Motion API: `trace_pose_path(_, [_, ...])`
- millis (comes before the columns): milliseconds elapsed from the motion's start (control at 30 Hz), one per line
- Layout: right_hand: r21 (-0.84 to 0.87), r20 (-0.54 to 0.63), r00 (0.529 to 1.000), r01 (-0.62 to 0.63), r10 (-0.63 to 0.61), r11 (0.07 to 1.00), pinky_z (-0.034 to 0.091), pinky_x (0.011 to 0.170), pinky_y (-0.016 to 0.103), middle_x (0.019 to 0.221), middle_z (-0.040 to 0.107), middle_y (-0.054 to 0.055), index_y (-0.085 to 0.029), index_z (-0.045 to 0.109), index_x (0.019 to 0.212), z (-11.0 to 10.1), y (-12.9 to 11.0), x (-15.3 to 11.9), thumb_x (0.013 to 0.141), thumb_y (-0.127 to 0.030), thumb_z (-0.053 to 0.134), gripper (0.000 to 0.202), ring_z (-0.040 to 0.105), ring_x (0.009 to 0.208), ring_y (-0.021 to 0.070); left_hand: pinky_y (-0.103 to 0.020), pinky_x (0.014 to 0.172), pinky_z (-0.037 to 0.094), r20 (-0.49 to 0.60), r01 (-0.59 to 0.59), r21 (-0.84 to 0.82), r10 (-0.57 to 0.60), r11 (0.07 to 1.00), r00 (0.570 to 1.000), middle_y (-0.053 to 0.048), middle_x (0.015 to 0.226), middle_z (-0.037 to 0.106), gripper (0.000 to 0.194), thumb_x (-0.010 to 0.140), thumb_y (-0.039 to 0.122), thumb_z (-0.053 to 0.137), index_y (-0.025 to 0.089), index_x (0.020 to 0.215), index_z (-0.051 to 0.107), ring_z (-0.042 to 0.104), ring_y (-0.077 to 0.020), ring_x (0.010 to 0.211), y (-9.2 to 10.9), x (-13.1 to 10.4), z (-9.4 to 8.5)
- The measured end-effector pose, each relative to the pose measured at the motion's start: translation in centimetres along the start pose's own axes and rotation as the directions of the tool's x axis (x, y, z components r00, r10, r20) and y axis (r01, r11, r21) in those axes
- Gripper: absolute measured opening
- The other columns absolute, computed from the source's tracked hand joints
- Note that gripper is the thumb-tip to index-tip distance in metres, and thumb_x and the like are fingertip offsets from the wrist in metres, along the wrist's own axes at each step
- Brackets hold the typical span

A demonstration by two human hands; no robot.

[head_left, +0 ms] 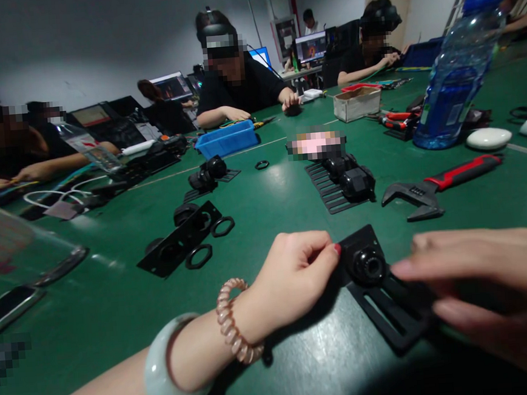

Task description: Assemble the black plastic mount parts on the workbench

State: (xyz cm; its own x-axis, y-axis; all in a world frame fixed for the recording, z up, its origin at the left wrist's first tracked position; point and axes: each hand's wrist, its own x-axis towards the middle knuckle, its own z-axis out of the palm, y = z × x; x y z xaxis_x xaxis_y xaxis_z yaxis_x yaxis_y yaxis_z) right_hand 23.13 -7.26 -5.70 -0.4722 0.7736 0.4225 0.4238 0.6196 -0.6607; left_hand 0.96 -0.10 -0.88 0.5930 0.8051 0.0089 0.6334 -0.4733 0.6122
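Note:
My left hand (292, 274) is closed on the upper left edge of a black metal bracket (378, 328), thumb pressed against its corner. A round black threaded cable gland (368, 266) stands in the bracket's upper plate, and long slots run through its lower part. To the right, my right hand (489, 283) is blurred, index finger and thumb stretched apart beside the gland. Dark, indistinct parts of the bracket lie between those fingers. Further left lies another bracket plate (180, 240) with two black lock nuts, one nut (199, 257) nearest me.
An adjustable wrench (440, 186) lies beyond my right hand. Behind it stands a water bottle (459, 78). Assembled glands on a slotted bracket (339, 182) sit ahead, a blue bin (227, 139) further back. A clear container (16, 241) stands left. Co-workers sit across the green table (132, 329).

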Motion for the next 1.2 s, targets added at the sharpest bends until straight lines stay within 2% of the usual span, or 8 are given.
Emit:
trace_pose_path(100, [-0.029, -0.018, 0.998, -0.058, 0.057, 0.998, 0.044, 0.076, 0.033, 0.099, 0.052, 0.005, -0.028, 0.047, 0.108, -1.0, -0.5, 5.2, 0.066, -0.027, 0.059, 0.044, 0.048, 0.093, 0.0219, -0.017, 0.043, 0.021, 0.006, -0.019, -0.015, 0.019, 1.0, 1.0, 0.006, 0.047, 0.033, 0.033, 0.078, 0.03, 0.033, 0.013, 0.05, 0.039, 0.028, -0.0046, 0.046, 0.1, 0.0, 0.0])
trace_pose_path(167, [0.017, -0.026, 0.993, -0.117, 0.117, 0.993, 0.042, 0.08, 0.034, 0.105, 0.049, 0.006, -0.024, 0.046, 0.109, -0.8, -0.3, 6.6, 0.062, -0.032, 0.062, 0.05, 0.046, 0.097, 0.0229, -0.017, 0.044, 0.022, 0.012, -0.034, -0.02, 0.035, 0.999, 0.999, 0.005, 0.048, 0.034, 0.033, 0.079, 0.03, 0.033, 0.013, 0.052, 0.042, 0.029, -0.0046, 0.047, 0.2, -0.1, 0.0])
trace_pose_path(333, [0.227, 0.085, 0.972, -0.234, 0.22, 0.945, 0.043, 0.08, 0.033, 0.101, 0.053, 0.005, -0.02, 0.048, 0.108, -0.1, 0.5, 6.4, 0.06, -0.033, 0.063, 0.052, 0.05, 0.093, 0.0205, -0.017, 0.044, 0.022, 0.013, -0.058, 0.001, 0.058, 0.998, 0.998, 0.005, 0.049, 0.035, 0.033, 0.08, 0.031, 0.032, 0.013, 0.054, 0.044, 0.03, -0.0043, 0.047, 0.2, -0.2, 0.1])
trace_pose_path(700, [0.46, 0.211, 0.943, -0.329, 0.259, 0.825, 0.045, 0.075, 0.03, 0.096, 0.055, 0.005, -0.018, 0.042, 0.109, -0.1, 0.2, 7.3, 0.057, -0.024, 0.066, 0.057, 0.053, 0.086, 0.016, -0.016, 0.044, 0.023, -0.03, -0.093, 0.056, 0.095, 0.994, 0.995, 0.006, 0.047, 0.032, 0.032, 0.08, 0.029, 0.033, 0.013, 0.053, 0.041, 0.03, -0.0039, 0.045, 0.4, -0.3, 0.1])
trace_pose_path(833, [0.469, 0.146, 0.96, -0.28, 0.24, 0.837, 0.044, 0.074, 0.03, 0.096, 0.055, 0.006, -0.018, 0.04, 0.11, 0.4, 0.7, 7.6, 0.057, -0.024, 0.066, 0.059, 0.053, 0.086, 0.0162, -0.017, 0.046, 0.025, -0.114, -0.078, 0.108, 0.09, 0.991, 0.989, 0.006, 0.049, 0.039, 0.029, 0.08, 0.028, 0.033, 0.014, 0.059, 0.047, 0.035, -0.0046, 0.046, 0.5, -0.2, 0.1])
trace_pose_path(1000, [0.336, -0.018, 0.98, -0.18, 0.198, 0.924, 0.038, 0.084, 0.035, 0.104, 0.051, 0.007, -0.019, 0.043, 0.108, 0.8, 1.0, 7.8, 0.056, -0.025, 0.066, 0.058, 0.048, 0.096, 0.0189, -0.018, 0.051, 0.032, -0.253, -0.032, 0.13, 0.064, 0.991, 0.965, 0.002, 0.061, 0.053, 0.024, 0.078, 0.029, 0.035, 0.015, 0.073, 0.054, 0.045, -0.0075, 0.055, 0.5, 0.3, -0.1])
trace_pose_path(1100, [0.328, -0.024, 0.986, -0.148, 0.165, 0.933, 0.039, 0.084, 0.035, 0.104, 0.05, 0.007, -0.019, 0.043, 0.108, 0.8, 0.6, 7.6, 0.058, -0.024, 0.065, 0.055, 0.047, 0.098, 0.0186, -0.019, 0.052, 0.034, -0.332, 0.004, 0.122, 0.037, 0.993, 0.942, 0.001, 0.066, 0.055, 0.023, 0.079, 0.029, 0.034, 0.016, 0.085, 0.052, 0.047, -0.0085, 0.057, 0.3, 0.4, -0.2])
trace_pose_path(1200, [0.374, 0.009, 0.988, -0.145, 0.153, 0.916, 0.043, 0.081, 0.033, 0.104, 0.051, 0.007, -0.019, 0.041, 0.109, 0.8, 0.2, 7.2, 0.062, -0.022, 0.061, 0.051, 0.049, 0.097, 0.0174, -0.021, 0.054, 0.037, -0.363, 0.043, 0.138, 0.01, 0.989, 0.932, 0.001, 0.065, 0.054, 0.026, 0.081, 0.03, 0.03, 0.016, 0.095, 0.046, 0.048, -0.0095, 0.057, 0.4, -0.2, 0.0])
